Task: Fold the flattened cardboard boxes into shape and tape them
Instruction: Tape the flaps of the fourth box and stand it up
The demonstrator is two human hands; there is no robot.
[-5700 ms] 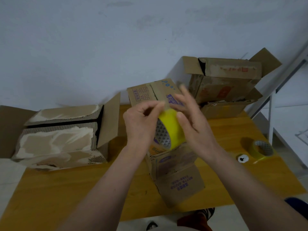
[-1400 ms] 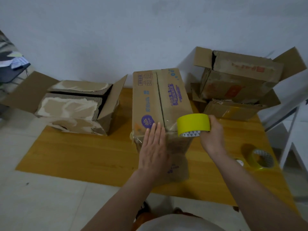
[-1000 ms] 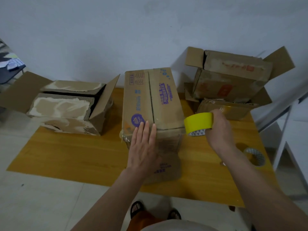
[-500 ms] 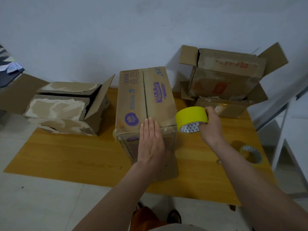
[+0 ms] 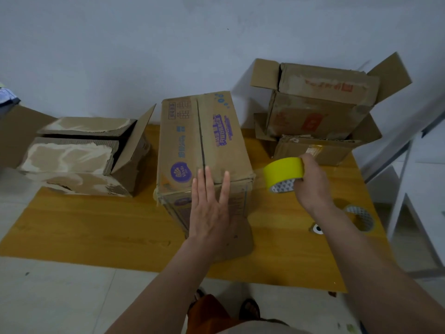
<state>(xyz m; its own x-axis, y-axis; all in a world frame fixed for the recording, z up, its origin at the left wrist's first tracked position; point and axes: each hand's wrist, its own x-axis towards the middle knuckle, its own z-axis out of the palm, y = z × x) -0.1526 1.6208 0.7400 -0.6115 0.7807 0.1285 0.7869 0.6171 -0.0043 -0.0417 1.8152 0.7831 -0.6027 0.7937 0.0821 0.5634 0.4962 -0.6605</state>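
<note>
The printed box (image 5: 202, 141) is standing mid-tabletop (image 5: 72, 227). The left hand (image 5: 212, 210) is pressing flat, fingers straight, on its near edge; the right hand (image 5: 310, 186) is gripping the yellow tape roll (image 5: 283, 172) just right of the box. The stretched tape is probably risking wrinkling or peeling if the box slides.

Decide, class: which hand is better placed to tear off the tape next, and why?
The right hand: it already grips the yellow tape roll beside the box, while the left hand lies flat, steadying it.
</note>
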